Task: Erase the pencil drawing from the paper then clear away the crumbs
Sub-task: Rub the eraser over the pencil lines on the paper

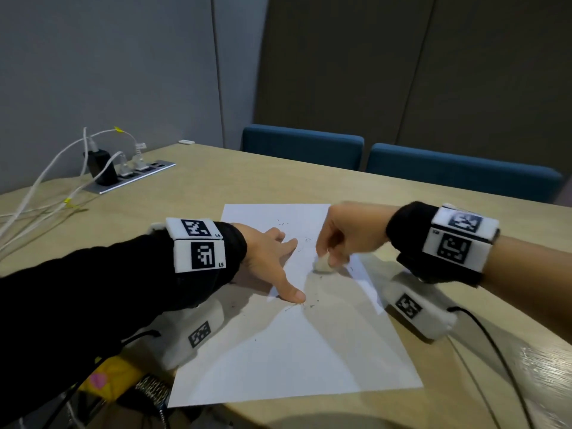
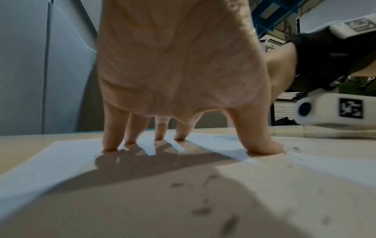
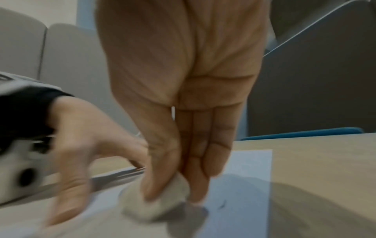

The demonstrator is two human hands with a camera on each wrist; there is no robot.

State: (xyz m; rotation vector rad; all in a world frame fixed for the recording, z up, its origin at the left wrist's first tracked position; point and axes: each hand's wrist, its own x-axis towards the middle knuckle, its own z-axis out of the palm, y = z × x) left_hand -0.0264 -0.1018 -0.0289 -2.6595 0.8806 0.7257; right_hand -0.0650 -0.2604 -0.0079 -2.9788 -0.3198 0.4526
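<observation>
Two hands work over one sheet of paper (image 1: 278, 351) in my head view. The paper lies flat on the wooden table (image 1: 402, 205), its near edge close to the table edge. My left hand (image 1: 266, 258) is spread on the sheet's left part, fingers straight, thumb tip pressed down; it grasps nothing. My right hand (image 1: 343, 236) pinches a pale eraser (image 1: 323, 265) whose underside touches the paper near its right edge. Dark crumbs (image 1: 305, 305) lie scattered on the sheet, some just beside the left thumb and some farther up. I cannot make out any pencil line from this view. White cables (image 1: 46, 187) run to a power strip (image 1: 130, 176) at the far left, and two blue chairs (image 1: 301, 145) stand behind the table.

Left wrist view: the left hand (image 2: 179, 64) stands on its fingertips (image 2: 109, 148), all five touching the paper (image 2: 30, 173), fingers extended and apart. Blurred crumbs (image 2: 202, 211) lie on the near part of the sheet.

Right wrist view: the picture is motion-blurred. The right hand (image 3: 183, 80) grips the eraser (image 3: 162, 204) between thumb and fingers, and the eraser rests on the paper (image 3: 244, 177). A short dark mark (image 3: 222, 205) sits just right of it; I cannot tell whether it is a crumb or pencil. The left hand (image 3: 81, 145) presses the sheet just beside the eraser.
</observation>
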